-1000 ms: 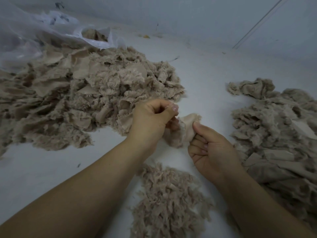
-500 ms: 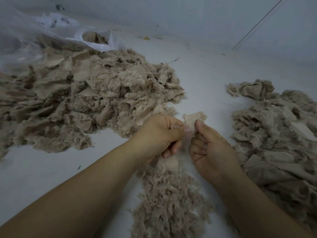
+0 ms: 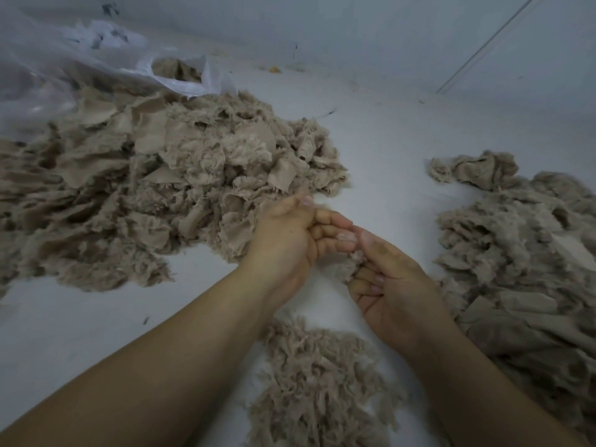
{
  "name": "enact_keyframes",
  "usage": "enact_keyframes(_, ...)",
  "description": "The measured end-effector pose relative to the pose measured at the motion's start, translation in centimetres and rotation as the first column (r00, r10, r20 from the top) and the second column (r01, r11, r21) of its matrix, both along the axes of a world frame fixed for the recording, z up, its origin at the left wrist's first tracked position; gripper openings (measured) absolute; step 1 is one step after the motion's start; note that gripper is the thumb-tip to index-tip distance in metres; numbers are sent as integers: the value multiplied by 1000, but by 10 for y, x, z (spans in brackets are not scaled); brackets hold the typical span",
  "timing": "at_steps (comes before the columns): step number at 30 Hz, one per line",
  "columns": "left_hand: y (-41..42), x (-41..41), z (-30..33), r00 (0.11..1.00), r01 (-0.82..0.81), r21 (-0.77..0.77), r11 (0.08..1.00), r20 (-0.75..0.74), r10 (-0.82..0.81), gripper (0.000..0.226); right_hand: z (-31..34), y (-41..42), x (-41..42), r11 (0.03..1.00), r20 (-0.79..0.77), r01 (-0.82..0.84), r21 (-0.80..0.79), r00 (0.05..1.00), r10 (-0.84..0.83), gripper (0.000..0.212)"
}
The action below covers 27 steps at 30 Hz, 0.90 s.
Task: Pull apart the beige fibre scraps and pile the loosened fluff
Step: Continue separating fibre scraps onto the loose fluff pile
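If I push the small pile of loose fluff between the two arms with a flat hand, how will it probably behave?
The fluff pile looks airy, with thin frayed wisps, so it is probably very light and would squash rather than slide as one body. Its strands stick out loosely, so some would likely break away and stay on the white surface. It will not roll.

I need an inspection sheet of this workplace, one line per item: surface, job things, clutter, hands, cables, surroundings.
Surface: white surface, small dark specks.
Job's things: big scrap heap left; second heap right; loosened fluff pile below the hands.
Clutter: clear plastic bag holding more scraps; small orange bit.
Hands: left hand and right hand both pinch one fluffy scrap.
Cables: nothing seen.
Surroundings: pale wall behind.
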<state>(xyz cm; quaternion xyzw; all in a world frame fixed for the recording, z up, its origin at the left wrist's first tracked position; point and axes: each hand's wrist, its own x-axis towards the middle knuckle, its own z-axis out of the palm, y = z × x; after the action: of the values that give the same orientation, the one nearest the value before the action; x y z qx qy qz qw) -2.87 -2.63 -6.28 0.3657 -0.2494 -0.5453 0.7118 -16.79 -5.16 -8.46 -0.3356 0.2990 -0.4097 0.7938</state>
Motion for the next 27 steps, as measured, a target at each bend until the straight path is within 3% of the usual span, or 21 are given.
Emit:
enact_keyframes(5,-2,-1,-1,999,22,-40,999,-42,-23,26,2,-1,0,994,-63,-83,-72,995,79,22)
enact_keyframes(8,-1,1,0,998,30,-70,997,-48,-33,24,2,1,-1,988,-116,-116,-104,988,104,22)
enact_keyframes(12,0,3,1,998,11,-104,994,-65,-18,24,2,3,0,992,-111,-87,-90,991,77,5)
enact_keyframes(17,5,9,2,999,18,-148,989,-46,-25,23,3,0,-1,996,-63,-84,7,994,84,35)
enact_keyframes(23,10,7,5,996,82,-163,983,-13,-85,22,2,3,0,982,-164,-167,-91,975,150,27)
enact_keyframes(25,9,6,4,998,48,-127,991,41,-43,21,1,2,-1,988,-146,-131,-80,982,118,23)
enact_keyframes(27,10,8,1,981,-27,-39,999,193,34,22,2,1,-2,993,-94,-98,-61,991,92,18)
